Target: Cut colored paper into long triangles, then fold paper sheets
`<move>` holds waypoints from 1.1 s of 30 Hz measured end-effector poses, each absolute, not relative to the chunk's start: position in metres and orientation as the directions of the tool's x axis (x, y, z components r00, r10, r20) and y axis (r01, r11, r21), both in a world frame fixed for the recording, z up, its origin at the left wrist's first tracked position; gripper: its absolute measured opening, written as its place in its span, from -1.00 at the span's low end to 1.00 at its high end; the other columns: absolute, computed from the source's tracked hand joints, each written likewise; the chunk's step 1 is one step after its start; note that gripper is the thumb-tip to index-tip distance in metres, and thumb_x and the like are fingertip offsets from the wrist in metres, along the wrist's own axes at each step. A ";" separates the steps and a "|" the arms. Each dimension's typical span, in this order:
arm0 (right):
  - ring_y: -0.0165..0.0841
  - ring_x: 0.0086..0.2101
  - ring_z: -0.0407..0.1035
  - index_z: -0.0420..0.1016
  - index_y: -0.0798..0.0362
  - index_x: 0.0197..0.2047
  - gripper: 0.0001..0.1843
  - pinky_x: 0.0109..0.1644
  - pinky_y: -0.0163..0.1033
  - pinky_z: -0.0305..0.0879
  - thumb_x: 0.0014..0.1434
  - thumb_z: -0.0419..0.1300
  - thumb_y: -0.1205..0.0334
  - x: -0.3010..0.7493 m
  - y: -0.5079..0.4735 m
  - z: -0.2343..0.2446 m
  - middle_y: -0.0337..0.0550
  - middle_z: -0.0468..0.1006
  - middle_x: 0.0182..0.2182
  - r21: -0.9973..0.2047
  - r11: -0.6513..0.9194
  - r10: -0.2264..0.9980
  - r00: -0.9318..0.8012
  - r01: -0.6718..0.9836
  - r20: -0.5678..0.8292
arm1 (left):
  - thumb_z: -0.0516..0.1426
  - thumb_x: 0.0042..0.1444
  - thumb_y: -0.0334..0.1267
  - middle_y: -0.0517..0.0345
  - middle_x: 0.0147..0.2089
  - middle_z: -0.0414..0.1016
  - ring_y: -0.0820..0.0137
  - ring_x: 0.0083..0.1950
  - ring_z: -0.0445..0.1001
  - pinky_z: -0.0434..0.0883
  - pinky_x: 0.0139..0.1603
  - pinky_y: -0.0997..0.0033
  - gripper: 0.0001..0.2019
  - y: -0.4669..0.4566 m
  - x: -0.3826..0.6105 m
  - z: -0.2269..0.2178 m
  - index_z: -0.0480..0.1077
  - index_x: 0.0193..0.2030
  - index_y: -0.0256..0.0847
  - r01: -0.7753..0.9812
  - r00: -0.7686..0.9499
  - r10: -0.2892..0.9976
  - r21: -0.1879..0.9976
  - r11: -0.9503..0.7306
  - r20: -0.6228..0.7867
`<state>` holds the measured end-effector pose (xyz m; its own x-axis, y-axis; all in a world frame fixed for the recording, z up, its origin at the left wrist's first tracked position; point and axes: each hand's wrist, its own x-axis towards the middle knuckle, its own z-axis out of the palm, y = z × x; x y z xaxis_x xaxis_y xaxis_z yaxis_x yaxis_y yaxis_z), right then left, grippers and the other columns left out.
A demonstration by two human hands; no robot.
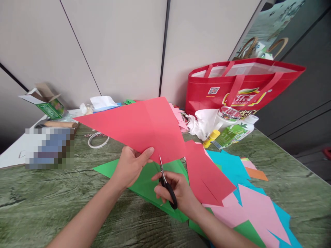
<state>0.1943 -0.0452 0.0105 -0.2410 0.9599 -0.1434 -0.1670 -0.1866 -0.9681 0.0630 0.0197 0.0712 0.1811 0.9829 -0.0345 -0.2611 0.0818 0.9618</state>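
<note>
My left hand [131, 165] pinches the lower edge of a large red paper sheet [139, 124], thumb on top, and holds it up above the table. In my right hand [178, 189] is a pair of black-handled scissors [168, 189], fingers through the loops. The scissors' blades meet the red sheet's lower edge just right of my left thumb. Below both hands lies green paper [150, 182]. Right of the scissors, a second red paper piece [207, 175] with a slit rests on pink paper [263, 210] and blue paper [230, 165].
A red shopping bag [240, 86] stands at the back right, with a yellow glue stick [211, 138], crumpled white tissue [203, 120] and a green carton [229, 135] before it. A tape roll [98, 140] lies left. Further left is a green box [50, 106].
</note>
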 end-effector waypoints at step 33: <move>-0.48 -0.55 0.24 0.35 0.07 -0.30 -0.61 -0.46 -0.37 0.15 -0.22 0.39 0.29 0.195 -0.045 0.015 -0.32 0.42 -0.56 -0.951 -0.174 0.970 -0.212 -0.257 -0.120 | 0.19 -0.06 -0.27 0.15 -0.35 0.52 0.31 -0.32 0.47 0.41 -0.33 0.34 -0.78 0.013 0.067 0.067 0.41 -0.22 -0.24 -0.214 0.272 0.962 0.974 0.068 -0.007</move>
<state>0.1953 -0.0451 0.0148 -0.2124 0.9698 -0.1202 -0.2568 -0.1741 -0.9507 0.0669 0.0133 0.0674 0.2717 0.9624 -0.0074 -0.2141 0.0679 0.9745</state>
